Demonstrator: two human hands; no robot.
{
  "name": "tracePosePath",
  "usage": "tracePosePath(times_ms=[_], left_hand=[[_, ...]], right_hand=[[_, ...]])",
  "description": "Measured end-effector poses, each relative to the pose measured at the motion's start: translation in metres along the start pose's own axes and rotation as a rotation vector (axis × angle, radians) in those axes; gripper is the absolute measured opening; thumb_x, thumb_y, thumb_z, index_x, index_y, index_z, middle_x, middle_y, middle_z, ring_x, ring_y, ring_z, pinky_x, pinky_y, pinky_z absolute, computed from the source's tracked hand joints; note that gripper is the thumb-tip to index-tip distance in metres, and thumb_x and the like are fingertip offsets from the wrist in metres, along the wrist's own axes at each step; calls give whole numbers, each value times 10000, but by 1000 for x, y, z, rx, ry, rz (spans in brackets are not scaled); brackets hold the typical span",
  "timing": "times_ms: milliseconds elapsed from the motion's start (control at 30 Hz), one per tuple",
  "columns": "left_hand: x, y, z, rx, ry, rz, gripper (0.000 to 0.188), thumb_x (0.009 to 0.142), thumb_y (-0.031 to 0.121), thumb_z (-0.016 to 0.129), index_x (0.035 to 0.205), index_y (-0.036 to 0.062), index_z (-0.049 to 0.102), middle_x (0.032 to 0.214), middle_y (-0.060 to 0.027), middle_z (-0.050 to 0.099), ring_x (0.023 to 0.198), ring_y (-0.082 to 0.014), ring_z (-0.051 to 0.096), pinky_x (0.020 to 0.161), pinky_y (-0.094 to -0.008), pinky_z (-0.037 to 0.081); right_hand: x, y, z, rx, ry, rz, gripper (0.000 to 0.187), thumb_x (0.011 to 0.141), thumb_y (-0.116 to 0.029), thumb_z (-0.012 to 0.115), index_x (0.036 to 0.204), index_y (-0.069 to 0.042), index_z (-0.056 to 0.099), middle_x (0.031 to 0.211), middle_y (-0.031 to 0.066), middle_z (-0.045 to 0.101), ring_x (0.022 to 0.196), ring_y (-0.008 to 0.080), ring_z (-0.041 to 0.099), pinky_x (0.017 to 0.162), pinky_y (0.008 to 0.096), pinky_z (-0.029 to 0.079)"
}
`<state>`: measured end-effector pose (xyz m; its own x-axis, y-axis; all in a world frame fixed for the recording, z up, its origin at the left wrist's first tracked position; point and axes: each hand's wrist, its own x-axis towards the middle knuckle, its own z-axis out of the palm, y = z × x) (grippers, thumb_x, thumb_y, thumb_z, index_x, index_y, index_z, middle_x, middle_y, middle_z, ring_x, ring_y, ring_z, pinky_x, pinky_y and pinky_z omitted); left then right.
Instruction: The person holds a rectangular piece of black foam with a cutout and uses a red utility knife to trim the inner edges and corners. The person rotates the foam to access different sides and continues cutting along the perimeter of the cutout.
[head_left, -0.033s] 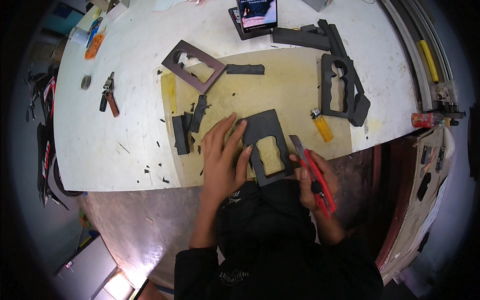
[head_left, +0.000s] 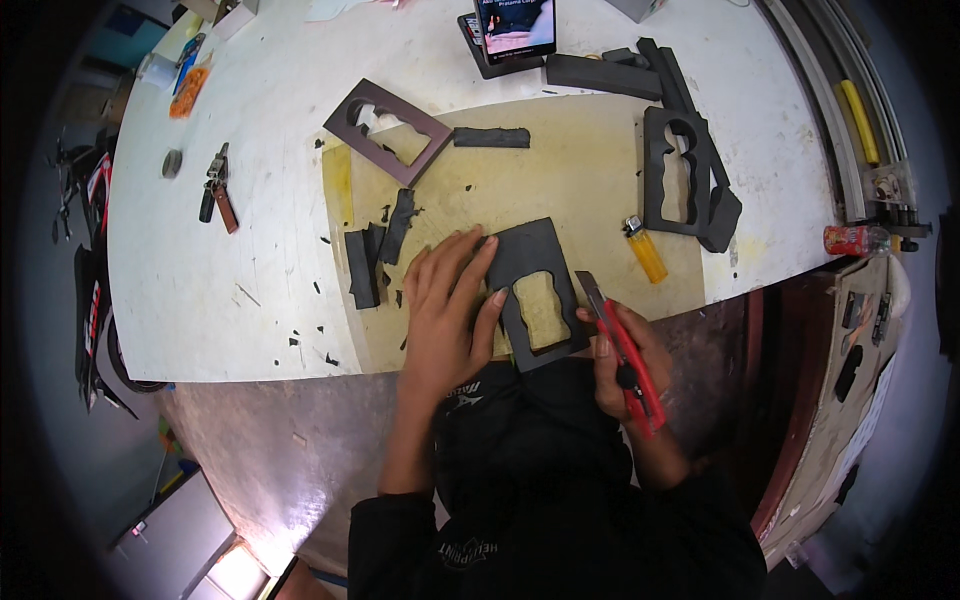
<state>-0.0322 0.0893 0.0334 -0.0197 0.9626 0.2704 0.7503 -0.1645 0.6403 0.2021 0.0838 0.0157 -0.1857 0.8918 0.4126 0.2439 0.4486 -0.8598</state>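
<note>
My left hand (head_left: 447,310) lies with spread fingers along the left edge of a dark grey foam block (head_left: 522,250), its fingertips at the block's upper left corner and thumb on its side. A cut-out with wavy sides opens through the block, which sits at the table's near edge. In my right hand (head_left: 607,378) is a red utility knife (head_left: 625,350), its blade out and pointing up and away from me, just right of the block and apart from it. Left of my left hand lie dark foam strips (head_left: 362,268) and small crumbs.
A yellowish cutting mat (head_left: 560,190) covers the middle of the white table (head_left: 230,310). On it are a maroon foam frame (head_left: 430,160) and a yellow lighter (head_left: 648,253). Another dark foam frame (head_left: 653,180) stands right, a phone (head_left: 515,25) far back, a plier-like tool (head_left: 218,185) left.
The knife in my right hand has shifted slightly left, toward the foam block. My left fingers have drawn together a little; the block stays put.
</note>
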Motion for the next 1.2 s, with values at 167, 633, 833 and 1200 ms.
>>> tracePosePath(times_ms=[167,633,833,1200], left_hand=[[1,-7,3,36,-61,21,533,886,154,738,1399,58,631,1435,-180,577,1324,-378,528,1195,-573,283],[-4,-9,5,16,-75,-2,570,833,173,757,1381,56,655,1382,-158,616,1298,-336,559,1208,-565,269],[-1,-12,6,6,-59,8,571,826,178,765,1373,51,665,1379,-158,623,1307,-328,561,1209,-564,268],[-1,-15,8,18,-56,12,542,838,218,772,1347,57,677,1390,-115,614,1274,-293,573,1208,-524,256]], right_hand=[[9,1,7,-179,5,-216,451,868,78,676,1307,118,583,1143,321,706,1060,403,743,889,465,601],[51,-3,25,-247,-221,-195,445,781,51,755,1221,38,693,1185,200,745,1066,306,745,1101,513,406],[52,2,30,-298,-218,-199,439,792,18,774,1225,22,700,1189,186,748,1075,290,736,1101,523,393],[48,7,35,-351,-212,-236,444,797,-1,784,1234,3,706,1211,157,751,1054,271,728,1099,528,383]])
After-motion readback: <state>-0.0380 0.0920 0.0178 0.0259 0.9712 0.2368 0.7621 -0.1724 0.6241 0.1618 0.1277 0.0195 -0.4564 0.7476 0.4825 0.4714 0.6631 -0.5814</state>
